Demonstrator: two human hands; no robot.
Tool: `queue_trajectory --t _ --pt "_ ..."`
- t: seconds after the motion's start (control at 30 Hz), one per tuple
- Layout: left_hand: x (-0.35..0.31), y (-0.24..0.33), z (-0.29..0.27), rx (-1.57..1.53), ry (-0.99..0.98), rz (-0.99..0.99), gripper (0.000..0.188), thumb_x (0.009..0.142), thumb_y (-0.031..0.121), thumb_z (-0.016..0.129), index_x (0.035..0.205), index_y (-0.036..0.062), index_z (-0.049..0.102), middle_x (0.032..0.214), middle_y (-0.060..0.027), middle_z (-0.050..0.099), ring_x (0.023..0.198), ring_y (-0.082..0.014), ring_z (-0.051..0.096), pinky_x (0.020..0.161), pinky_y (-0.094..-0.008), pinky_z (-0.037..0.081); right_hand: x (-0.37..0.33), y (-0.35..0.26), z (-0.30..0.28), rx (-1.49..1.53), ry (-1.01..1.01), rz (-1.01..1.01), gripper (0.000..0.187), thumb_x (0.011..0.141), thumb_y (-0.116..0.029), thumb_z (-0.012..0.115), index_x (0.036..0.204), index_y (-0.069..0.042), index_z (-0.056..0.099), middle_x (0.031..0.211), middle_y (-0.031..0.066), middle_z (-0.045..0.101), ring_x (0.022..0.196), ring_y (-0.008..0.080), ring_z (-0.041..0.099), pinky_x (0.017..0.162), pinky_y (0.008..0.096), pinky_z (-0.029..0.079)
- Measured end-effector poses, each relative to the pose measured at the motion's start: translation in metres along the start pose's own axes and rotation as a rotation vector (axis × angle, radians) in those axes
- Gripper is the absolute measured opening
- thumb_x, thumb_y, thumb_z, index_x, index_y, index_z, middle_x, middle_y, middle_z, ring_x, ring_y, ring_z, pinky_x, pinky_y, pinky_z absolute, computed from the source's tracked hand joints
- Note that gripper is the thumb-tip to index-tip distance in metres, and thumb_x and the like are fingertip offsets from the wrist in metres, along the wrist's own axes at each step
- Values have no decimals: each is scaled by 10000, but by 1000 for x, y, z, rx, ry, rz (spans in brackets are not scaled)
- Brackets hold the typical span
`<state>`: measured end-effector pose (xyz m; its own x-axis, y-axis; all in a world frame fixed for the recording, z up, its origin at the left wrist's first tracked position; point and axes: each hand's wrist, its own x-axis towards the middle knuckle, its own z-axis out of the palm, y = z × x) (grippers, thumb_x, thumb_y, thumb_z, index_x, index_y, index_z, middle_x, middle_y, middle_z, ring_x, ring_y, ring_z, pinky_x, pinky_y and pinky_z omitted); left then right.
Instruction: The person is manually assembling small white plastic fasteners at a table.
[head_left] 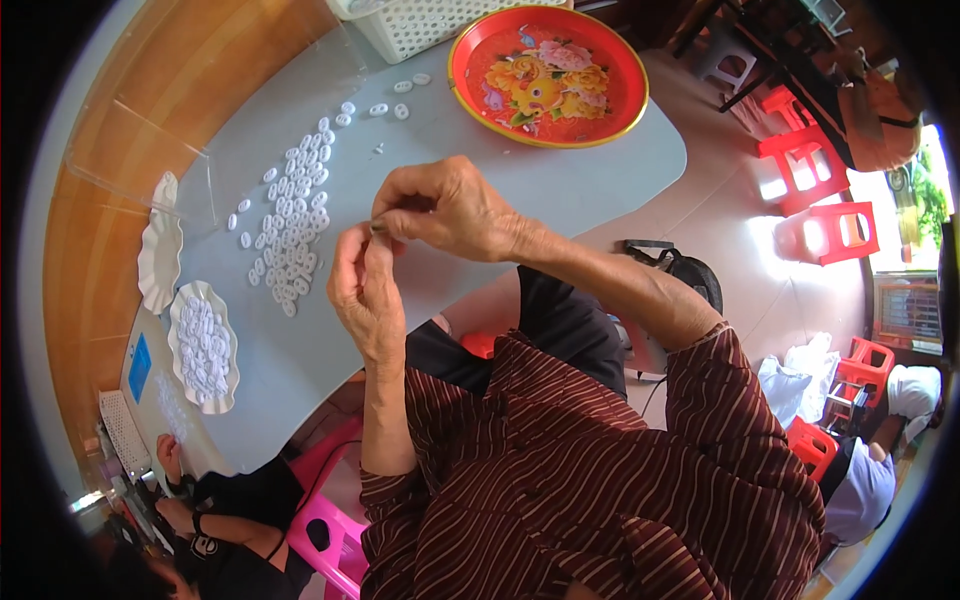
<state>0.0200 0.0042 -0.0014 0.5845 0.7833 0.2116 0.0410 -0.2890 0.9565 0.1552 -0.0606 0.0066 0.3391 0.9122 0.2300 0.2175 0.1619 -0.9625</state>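
Note:
My left hand (368, 292) and my right hand (448, 212) meet over the table's near edge, fingertips touching. Thumb and fingers of both are pinched together around something tiny and dark, too small to name. To the left of them spreads a loose pile of small white oval pieces with holes (290, 215) on the grey-blue table (440, 130). A few of these pieces lie apart toward the back. Farther left, a white wavy-rimmed dish (234, 375) holds many similar white pieces.
A red round tray (467, 100) with painted flowers lies at the back right, beside a white plastic basket (410, 35). Another wavy white dish (160, 245) is at the left. A co-worker's hand (169, 457) rests near the lower left. Red stools (805, 165) stand on the floor.

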Motion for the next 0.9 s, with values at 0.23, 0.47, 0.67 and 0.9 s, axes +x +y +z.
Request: queue_trajectory --t 0.23,0.47,0.67,0.9 --pt "-1 -2 3 -226 26 -117 163 879 134 522 859 -17 580 716 -34 556 690 -101 500 678 -245 409 16 -12 -8 -272 -29 -153 65 768 -51 625 790 9 635 664 118 635 576 190 615 562 305 492" --pt "-7 -2 2 -90 -40 -139 151 869 123 517 842 -11 581 691 -29 547 659 -86 473 642 -223 379 85 16 -80 -736 128 -351 85 762 -71 586 773 -5 640 658 135 625 586 263 620 575 355 497" --pt "-8 -2 3 -147 -35 -131 141 872 104 513 828 -10 583 666 -22 531 635 -78 459 603 -230 367 92 26 -122 -844 316 -205 113 758 -103 619 789 0 654 670 135 645 608 245 636 604 339 511" --pt "-7 -5 4 -33 -73 -25 123 875 92 530 827 -13 574 656 -28 522 619 -86 456 588 -231 364 55 32 -180 -882 129 -67 129 760 -106 627 779 15 669 701 124 664 603 210 639 593 319 515"
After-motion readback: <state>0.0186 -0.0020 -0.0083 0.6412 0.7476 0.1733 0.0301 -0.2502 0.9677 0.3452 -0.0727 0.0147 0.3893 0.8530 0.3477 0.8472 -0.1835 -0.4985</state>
